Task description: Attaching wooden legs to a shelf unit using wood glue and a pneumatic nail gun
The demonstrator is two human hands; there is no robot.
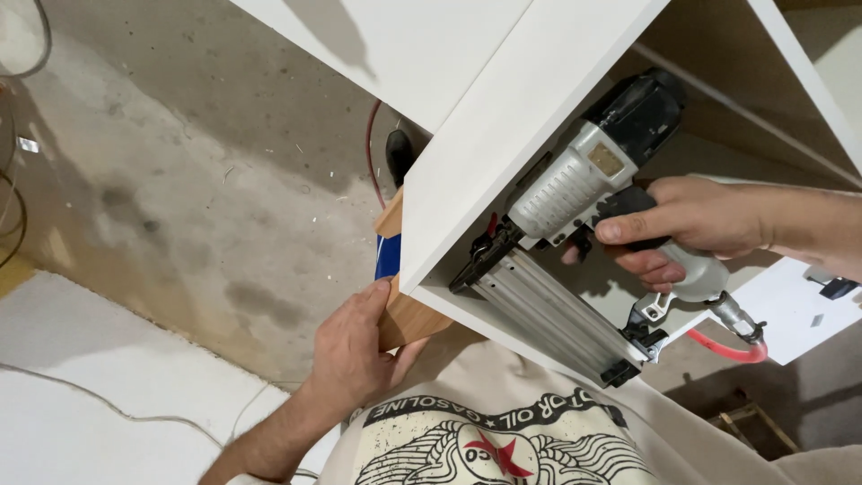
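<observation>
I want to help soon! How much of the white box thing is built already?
The white panel cabinet already stands joined. Right now the left hand presses a light brown wooden block against its outside, and the right hand aims a grey nail gun inside. The block doesn't look fixed yet.

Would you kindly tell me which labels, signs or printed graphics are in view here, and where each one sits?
Small label: tan square on the nail gun's grey body, above the right hand.
Shirt print: black arched band over a red star, bottom centre on a beige shirt.
No packages, signs or screens.
</observation>
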